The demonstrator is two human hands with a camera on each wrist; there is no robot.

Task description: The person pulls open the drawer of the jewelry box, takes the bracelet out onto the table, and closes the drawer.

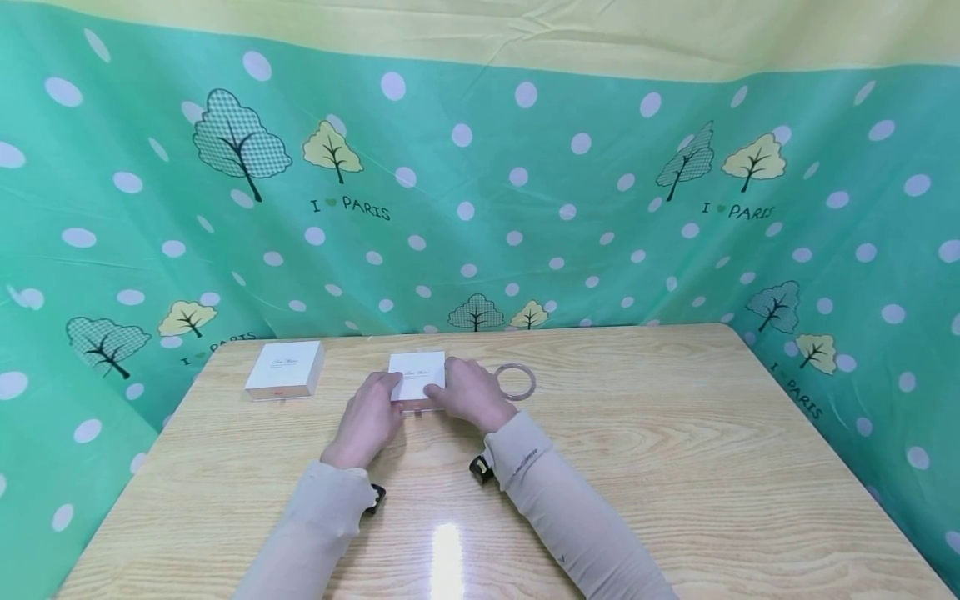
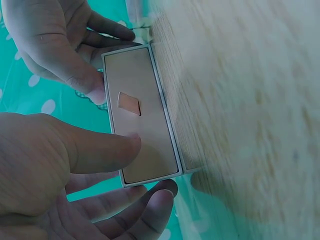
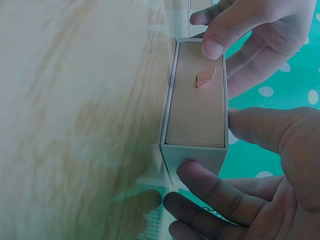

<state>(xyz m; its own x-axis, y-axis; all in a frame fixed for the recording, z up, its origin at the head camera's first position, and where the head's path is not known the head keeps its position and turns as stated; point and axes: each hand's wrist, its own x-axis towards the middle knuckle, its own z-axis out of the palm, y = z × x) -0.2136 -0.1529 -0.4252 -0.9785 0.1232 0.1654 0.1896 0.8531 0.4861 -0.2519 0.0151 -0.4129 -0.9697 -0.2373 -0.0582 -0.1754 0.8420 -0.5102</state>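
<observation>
A small white box (image 1: 417,370) with fine dark lettering on its lid sits near the back of the table, between both hands. Its pinkish-beige drawer front (image 2: 145,135) carries a short ribbon pull tab (image 3: 205,77), and the drawer lies flush inside the white sleeve. My left hand (image 1: 369,418) grips the box's left end, its thumb on the drawer front in the left wrist view and its fingers along the side. At the right end, my right hand (image 1: 471,392) holds the box, thumb at the upper edge and index finger against the side wall.
A second, similar white box (image 1: 288,365) stands at the back left of the wooden table (image 1: 675,475). Just right of my right hand lies a clear, pale ring (image 1: 533,382). A green dotted curtain (image 1: 570,192) hangs behind the table.
</observation>
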